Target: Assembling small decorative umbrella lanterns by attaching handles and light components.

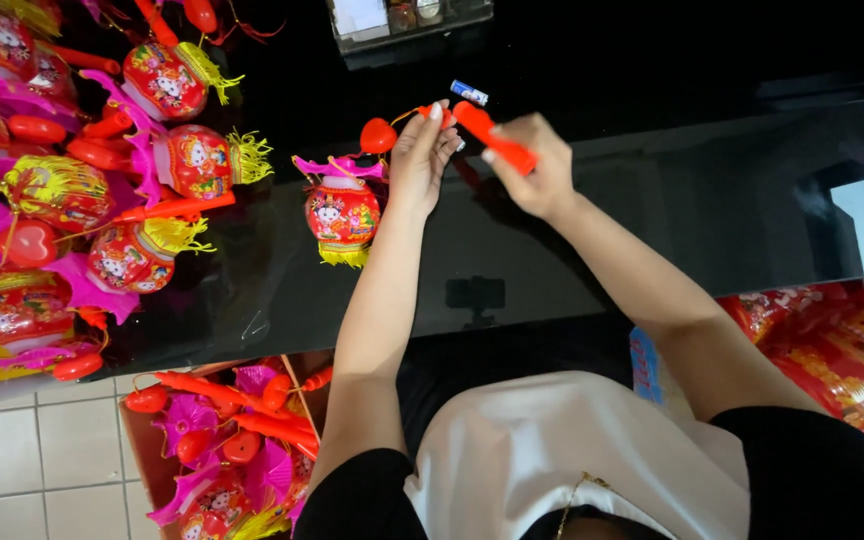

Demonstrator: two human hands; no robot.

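While gripped, both hands (482, 150) on red handle (495, 140)

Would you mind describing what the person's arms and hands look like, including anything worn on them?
Both arms are bare from the upper arm down, with short black sleeves at the shoulders. The left hand and right hand wear no gloves, rings or watch that I can see. The fingernails look light and neatly shaped.

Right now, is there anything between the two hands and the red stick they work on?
Nothing visible. The right hand already grips the red stick, and the left hand touches its end with the fingertips. A small battery lies just beyond on the black table, off to the side.
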